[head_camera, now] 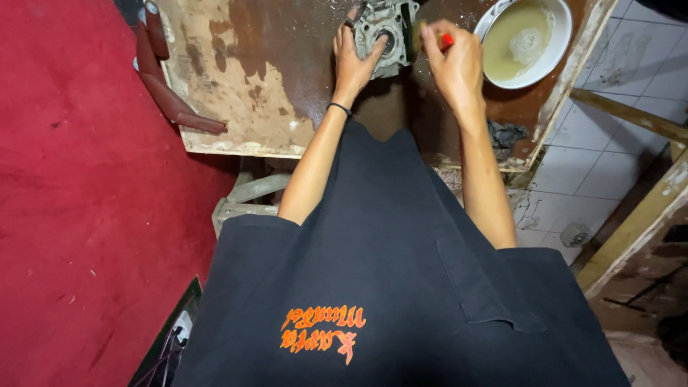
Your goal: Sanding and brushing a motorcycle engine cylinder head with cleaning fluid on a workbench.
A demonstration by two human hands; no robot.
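A grey cast-metal engine part (388,29) with a round opening lies on a stained wooden worktop (244,79). My left hand (352,59) grips its left side, fingers over the casting; a black band circles that wrist. My right hand (453,63) is closed around a small brush with a red handle (444,41), its bristle end against the part's right edge. A white bowl (559,43) of cloudy yellowish liquid stands just right of that hand.
A red carpet (79,201) covers the floor on the left. Dark red strips (168,97) lie at the worktop's left edge. White tiles (609,136) and wooden beams (638,222) are on the right. My black shirt fills the lower view.
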